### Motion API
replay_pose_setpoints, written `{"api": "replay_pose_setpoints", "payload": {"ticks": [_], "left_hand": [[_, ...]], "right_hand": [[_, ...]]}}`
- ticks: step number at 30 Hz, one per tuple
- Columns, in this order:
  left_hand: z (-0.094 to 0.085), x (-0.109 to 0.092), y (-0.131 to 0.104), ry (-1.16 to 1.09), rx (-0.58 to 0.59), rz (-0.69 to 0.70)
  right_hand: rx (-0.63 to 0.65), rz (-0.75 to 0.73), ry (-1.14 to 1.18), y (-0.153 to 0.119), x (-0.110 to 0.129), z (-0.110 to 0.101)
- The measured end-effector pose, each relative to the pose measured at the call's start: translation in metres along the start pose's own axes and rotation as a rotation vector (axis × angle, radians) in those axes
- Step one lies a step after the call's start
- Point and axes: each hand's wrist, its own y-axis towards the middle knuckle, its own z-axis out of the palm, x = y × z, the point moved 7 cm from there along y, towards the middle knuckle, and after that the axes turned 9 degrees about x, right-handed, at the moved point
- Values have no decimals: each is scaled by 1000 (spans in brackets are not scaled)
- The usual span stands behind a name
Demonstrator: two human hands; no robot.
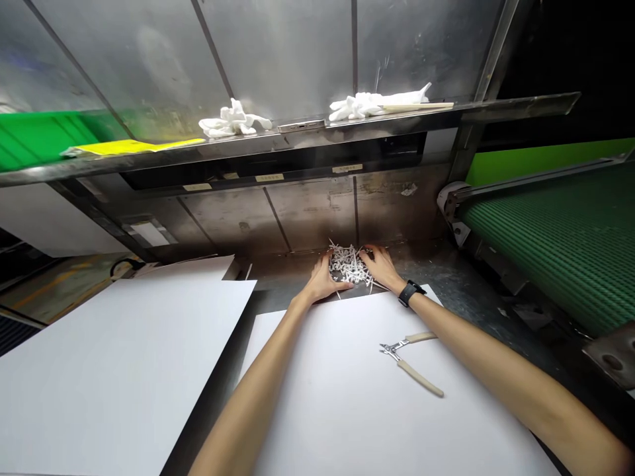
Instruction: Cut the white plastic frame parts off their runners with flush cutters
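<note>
A heap of small white plastic scraps, thin sticks and bits, lies on the metal bench against the back wall. My left hand curves around its left side, thumb stretched along the front and fingers apart. On the other side my right hand, with a black watch on the wrist, cups the heap with spread fingers; some fingertips are hidden among the scraps. A pair of cutting pliers with beige handles rests, jaws apart, on a white sheet below my hands. My right forearm covers one handle end.
Another white sheet stack lies at the left. White gloves, a yellow packet and a phone-like device sit on the metal shelf above. A green conveyor belt runs at the right.
</note>
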Motion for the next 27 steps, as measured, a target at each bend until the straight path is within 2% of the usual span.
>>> {"api": "replay_pose_setpoints", "payload": {"ticks": [5, 12, 15, 18, 21, 27], "left_hand": [[12, -4, 14, -42, 45, 27], [8, -14, 10, -74, 5, 66], [10, -18, 11, -63, 1, 47], [18, -20, 18, -60, -15, -22], [22, -23, 24, -62, -102, -110], [22, -26, 26, -51, -317, -251]], "right_hand": [[2, -13, 15, 12, 9, 12], [-54, -12, 12, 17, 14, 6], [-82, 12, -29, 17, 14, 7], [-12, 15, -62, 21, 16, 16], [73, 15, -89, 25, 18, 25], [152, 39, -130, 34, 20, 24]]}}
